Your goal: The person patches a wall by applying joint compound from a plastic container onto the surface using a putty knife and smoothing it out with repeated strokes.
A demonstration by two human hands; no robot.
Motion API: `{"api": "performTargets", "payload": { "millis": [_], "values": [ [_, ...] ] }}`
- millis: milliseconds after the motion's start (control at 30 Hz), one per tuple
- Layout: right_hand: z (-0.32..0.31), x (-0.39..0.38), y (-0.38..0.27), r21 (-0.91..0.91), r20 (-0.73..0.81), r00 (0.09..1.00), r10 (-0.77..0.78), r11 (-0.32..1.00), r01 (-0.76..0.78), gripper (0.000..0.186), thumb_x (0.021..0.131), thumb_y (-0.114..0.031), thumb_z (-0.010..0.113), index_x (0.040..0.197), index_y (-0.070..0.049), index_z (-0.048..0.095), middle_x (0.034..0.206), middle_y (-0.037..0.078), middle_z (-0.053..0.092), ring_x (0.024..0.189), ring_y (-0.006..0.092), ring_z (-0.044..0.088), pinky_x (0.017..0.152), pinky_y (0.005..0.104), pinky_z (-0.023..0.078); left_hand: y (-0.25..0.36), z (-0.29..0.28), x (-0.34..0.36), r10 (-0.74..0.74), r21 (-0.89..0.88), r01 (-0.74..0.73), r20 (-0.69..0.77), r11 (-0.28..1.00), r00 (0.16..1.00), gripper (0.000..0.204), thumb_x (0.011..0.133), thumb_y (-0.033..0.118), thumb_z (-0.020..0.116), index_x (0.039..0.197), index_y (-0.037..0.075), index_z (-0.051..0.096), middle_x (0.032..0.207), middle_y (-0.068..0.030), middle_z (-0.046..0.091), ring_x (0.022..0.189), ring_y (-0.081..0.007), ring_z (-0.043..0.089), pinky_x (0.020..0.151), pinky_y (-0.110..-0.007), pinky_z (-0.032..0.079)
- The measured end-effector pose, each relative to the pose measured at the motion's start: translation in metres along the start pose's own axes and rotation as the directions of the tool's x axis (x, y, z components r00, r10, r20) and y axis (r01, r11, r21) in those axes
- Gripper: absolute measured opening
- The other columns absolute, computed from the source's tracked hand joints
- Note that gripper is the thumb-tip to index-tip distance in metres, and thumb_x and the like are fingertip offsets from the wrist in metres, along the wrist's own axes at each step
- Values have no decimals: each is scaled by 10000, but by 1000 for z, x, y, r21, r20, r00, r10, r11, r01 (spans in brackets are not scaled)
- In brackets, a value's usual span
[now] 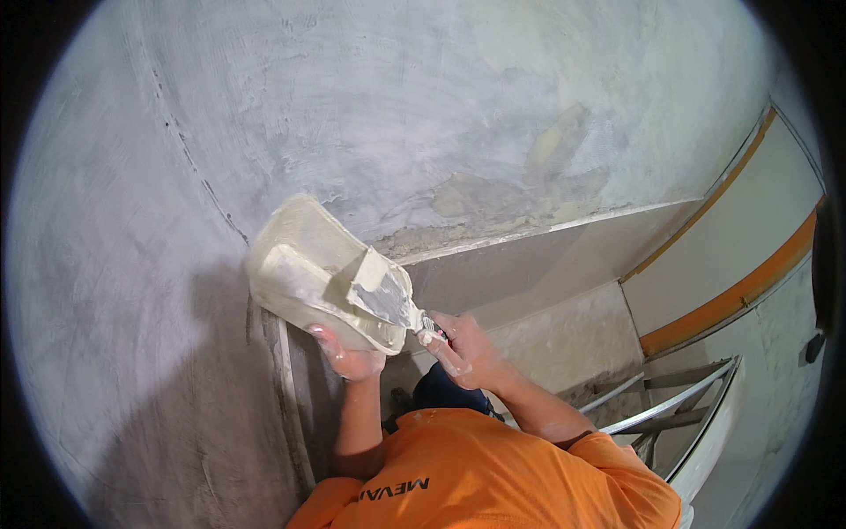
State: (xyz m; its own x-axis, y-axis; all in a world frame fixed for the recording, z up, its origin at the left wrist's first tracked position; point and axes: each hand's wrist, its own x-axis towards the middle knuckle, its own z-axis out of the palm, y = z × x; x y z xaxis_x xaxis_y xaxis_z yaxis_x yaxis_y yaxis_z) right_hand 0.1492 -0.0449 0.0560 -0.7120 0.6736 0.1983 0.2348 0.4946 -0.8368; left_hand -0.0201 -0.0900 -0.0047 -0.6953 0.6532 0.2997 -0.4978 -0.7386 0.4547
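My left hand [350, 357] grips a pale plastic tub [313, 307] from below, its fingers partly hidden behind the wall of the tub. The tub is tilted and smeared inside with cream-coloured plaster. In my right hand [470, 351] is a putty knife [386, 298], held by its handle. Its wide metal blade lies over the tub's near right rim, with cream plaster along the far edge and on the neck. I cannot tell whether the blade touches the tub. White smears mark the fingers of both hands.
Ahead stands a grey plastered wall [379, 115] with patchy areas, meeting another wall [115, 291] at a cracked corner on the left. A ledge [529, 242] runs below the plaster. A metal stepladder [679, 401] stands at lower right, near a wood-framed white door [723, 251].
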Motion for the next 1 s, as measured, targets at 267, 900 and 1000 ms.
{"api": "performTargets", "payload": {
  "millis": [267, 900, 1000],
  "values": [
    [-1, -35, 73, -299, 122, 992, 45, 954, -7, 299, 935, -333, 571, 923, -35, 580, 675, 240, 549, 633, 458, 521, 585, 455, 438, 18, -3, 18, 60, 69, -46, -203, 997, 977, 910, 917, 712, 433, 1553, 109, 190, 1577, -101, 259, 1414, -319, 329, 1145, -493, 330],
    [19, 2, 37, -225, -265, 944, -196, 965, 137, 475, 831, 0, 560, 1276, 29, 398, 1124, 277, 457, 1037, 479, 477, 916, 476, 419, -30, -9, -2, -68, 211, 49, 86, 976, 994, 934, 921, 726, 398, 1561, 101, 128, 1594, -96, 221, 1442, -296, 283, 1191, -466, 263],
    [26, 1, 50, -229, -211, 955, -209, 960, 159, 470, 792, 38, 557, 1238, 32, 411, 1086, 287, 451, 1005, 496, 469, 902, 493, 418, -25, 7, 4, 21, 230, -21, 4, 973, 1000, 923, 925, 717, 408, 1563, 110, 130, 1600, -91, 204, 1449, -291, 268, 1197, -460, 243]
  ]
}}
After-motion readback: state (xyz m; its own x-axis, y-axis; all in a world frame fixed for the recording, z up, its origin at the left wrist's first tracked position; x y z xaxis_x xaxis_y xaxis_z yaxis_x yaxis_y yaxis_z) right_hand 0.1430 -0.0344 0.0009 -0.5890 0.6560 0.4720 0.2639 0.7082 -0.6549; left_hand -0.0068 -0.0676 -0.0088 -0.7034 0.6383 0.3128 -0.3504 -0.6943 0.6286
